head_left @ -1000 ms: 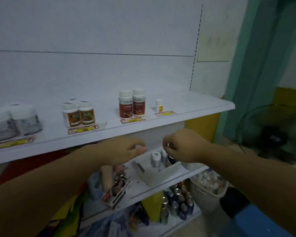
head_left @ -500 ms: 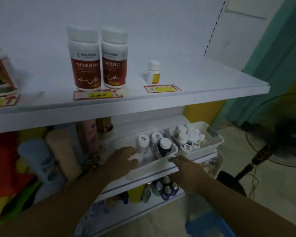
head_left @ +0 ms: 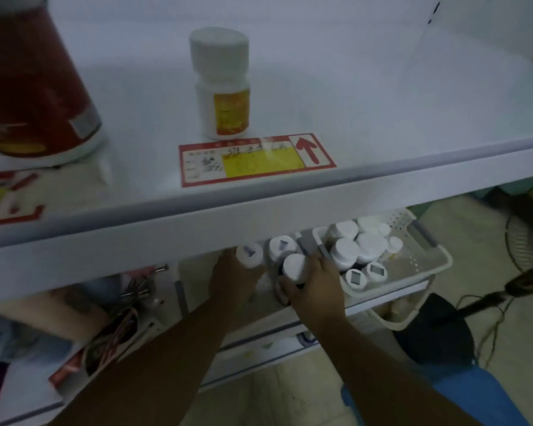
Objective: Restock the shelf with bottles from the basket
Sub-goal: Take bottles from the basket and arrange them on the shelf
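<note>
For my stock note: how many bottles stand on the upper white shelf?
2. A small white plastic bottle with yellow label stands in the middle; a large red-labelled bottle stands at the left, partly cut off. Others may be outside the view.

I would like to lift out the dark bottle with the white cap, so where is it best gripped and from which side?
Take the dark bottle around its neck, just under the white cap, from the front right, as the right hand does. It stands upright, other bottles crowd its left and back, and the upper shelf overhangs, blocking a straight reach from above.
</note>
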Action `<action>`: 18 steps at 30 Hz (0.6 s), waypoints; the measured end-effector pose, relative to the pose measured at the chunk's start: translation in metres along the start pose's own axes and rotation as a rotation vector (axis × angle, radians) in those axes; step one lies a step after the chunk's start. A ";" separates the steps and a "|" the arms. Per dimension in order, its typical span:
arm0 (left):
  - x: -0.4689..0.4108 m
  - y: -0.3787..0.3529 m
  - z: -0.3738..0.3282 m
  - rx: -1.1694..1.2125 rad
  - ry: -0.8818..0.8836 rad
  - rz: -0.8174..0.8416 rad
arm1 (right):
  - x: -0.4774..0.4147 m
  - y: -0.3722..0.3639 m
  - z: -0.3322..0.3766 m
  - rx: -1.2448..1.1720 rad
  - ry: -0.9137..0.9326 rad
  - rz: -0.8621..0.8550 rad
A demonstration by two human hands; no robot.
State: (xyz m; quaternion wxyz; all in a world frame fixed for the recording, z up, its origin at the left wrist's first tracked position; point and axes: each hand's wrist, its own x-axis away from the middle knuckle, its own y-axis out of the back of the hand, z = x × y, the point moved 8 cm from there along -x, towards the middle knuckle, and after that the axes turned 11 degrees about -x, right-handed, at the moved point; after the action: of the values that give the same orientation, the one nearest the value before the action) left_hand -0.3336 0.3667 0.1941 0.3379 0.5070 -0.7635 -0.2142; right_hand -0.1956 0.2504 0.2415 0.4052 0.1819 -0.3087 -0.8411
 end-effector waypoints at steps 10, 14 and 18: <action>0.082 0.064 -0.006 0.473 0.104 -0.121 | -0.011 0.029 0.002 -0.565 -0.064 0.136; 0.150 0.078 -0.022 0.949 0.129 -0.036 | 0.009 0.053 0.046 -0.840 -0.022 0.401; 0.211 0.096 -0.029 1.123 0.129 -0.127 | 0.052 0.069 0.085 -1.151 -0.125 0.648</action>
State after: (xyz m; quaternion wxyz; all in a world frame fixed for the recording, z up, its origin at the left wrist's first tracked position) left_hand -0.4273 0.2113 0.3413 0.0488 0.6657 -0.7062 0.2362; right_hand -0.2354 0.2076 0.3478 0.6513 -0.2147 0.1281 -0.7164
